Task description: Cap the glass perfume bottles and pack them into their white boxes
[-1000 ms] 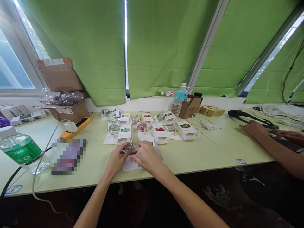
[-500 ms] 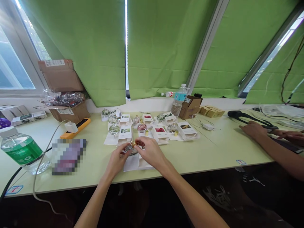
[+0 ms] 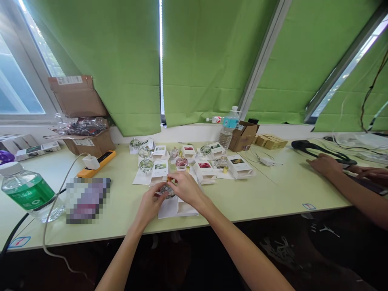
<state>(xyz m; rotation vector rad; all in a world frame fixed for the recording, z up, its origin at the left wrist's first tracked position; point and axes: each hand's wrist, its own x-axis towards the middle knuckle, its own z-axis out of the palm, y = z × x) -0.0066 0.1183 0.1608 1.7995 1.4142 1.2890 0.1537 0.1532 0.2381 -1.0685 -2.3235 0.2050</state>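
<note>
A round clear glass perfume bottle stands near the table's front edge, gripped at its left side by my left hand. My right hand is closed, pinching a small gold cap at the bottle's top. Whether the cap touches the neck is hidden by the fingers. Under my right wrist lies an open white box. Beyond my hands, several similar bottles, such as a pink one and a clear one, sit beside white picture boxes. A loose gold cap stands near the pink bottle.
A water bottle, a blurred phone-like item and an orange power strip lie left. A brown carton stands behind them. Another bottle and carton stand at the back. A co-worker's hand is at right.
My right hand has shifted slightly up and left, with the gold cap a little higher. My left hand stays on the perfume bottle.
</note>
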